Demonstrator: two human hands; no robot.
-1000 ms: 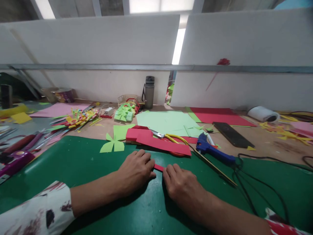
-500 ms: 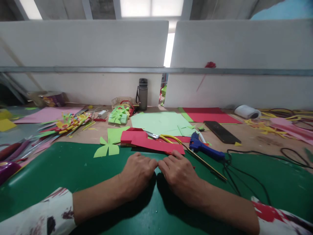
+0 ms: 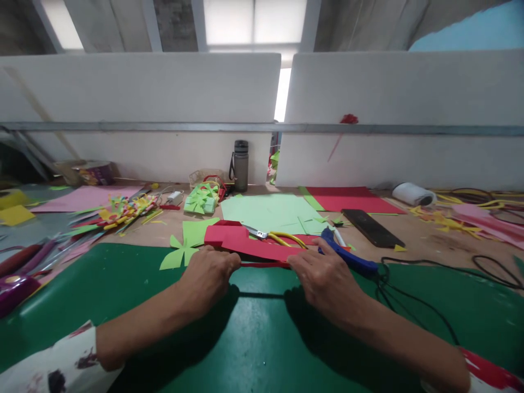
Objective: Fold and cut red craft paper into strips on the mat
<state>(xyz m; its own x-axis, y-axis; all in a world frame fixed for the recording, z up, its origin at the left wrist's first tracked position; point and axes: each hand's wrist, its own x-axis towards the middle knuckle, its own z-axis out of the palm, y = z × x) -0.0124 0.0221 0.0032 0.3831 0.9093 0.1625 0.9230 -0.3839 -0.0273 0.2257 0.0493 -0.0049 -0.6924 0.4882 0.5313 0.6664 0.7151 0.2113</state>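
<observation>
A narrow red paper strip (image 3: 264,265) stretches between my two hands, raised a little over the green mat (image 3: 262,338), where its shadow falls. Its left end is pinched in my left hand (image 3: 209,277), and its right end is in the closed fingers of my right hand (image 3: 329,275). Just behind the strip lies folded red paper (image 3: 227,236), with yellow-handled scissors (image 3: 284,238) partly showing past it. A light green paper flower shape (image 3: 179,254) is beside my left hand. Close to my right hand is a blue glue gun (image 3: 354,261), partly covered by it.
Pale green sheets (image 3: 272,212) and a red sheet (image 3: 354,200) lie farther back. A black phone (image 3: 372,228) is at the right, with the glue gun's cord (image 3: 442,263) trailing nearby. A grey bottle (image 3: 241,166) stands against the white partition (image 3: 143,90).
My hands have moved apart from where they met, left hand to the left and right hand to the right. The red strip now shows between them. The view has tilted slightly up.
</observation>
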